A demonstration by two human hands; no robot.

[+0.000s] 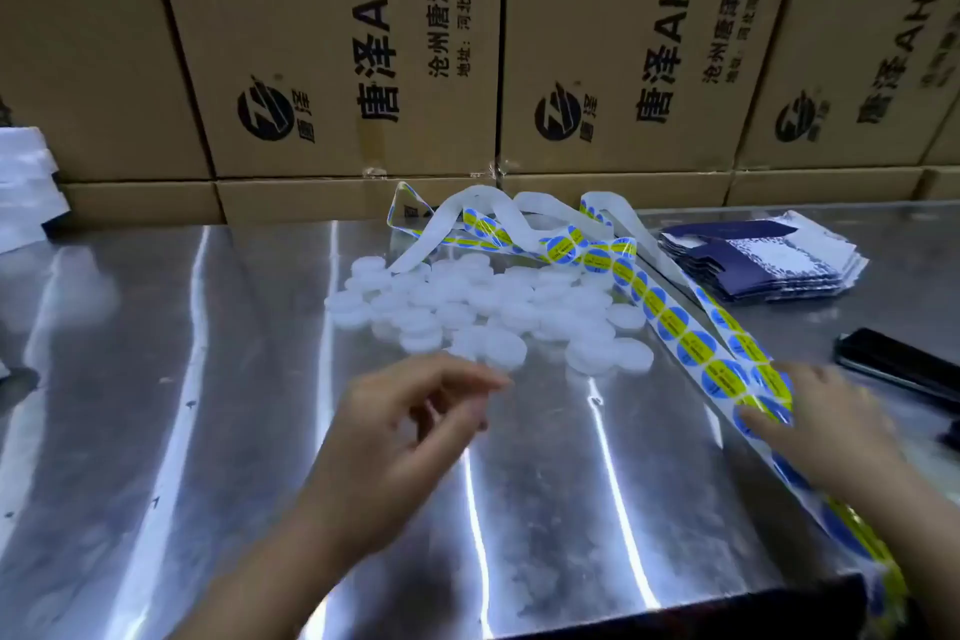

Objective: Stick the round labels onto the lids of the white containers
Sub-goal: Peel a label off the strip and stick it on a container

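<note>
Several small white round containers (pixel 483 307) lie in a heap in the middle of the steel table. A long strip of round blue-and-yellow labels (pixel 675 327) runs from the tangle behind the heap down to the table's front right edge. My right hand (pixel 826 421) rests on that strip with its fingers stretched flat over the labels. My left hand (pixel 410 426) hovers just in front of the heap, fingers loosely curled, thumb and fingertips close together, holding nothing I can make out.
The shiny steel table (pixel 208 379) ends at a dark front edge. Printed cardboard boxes (pixel 337 42) form a wall at the back. Flat dark-blue cartons (pixel 753 260) are stacked at the right, a black phone-like object (pixel 904 364) lies near the right edge, and white packets (pixel 26 182) sit far left.
</note>
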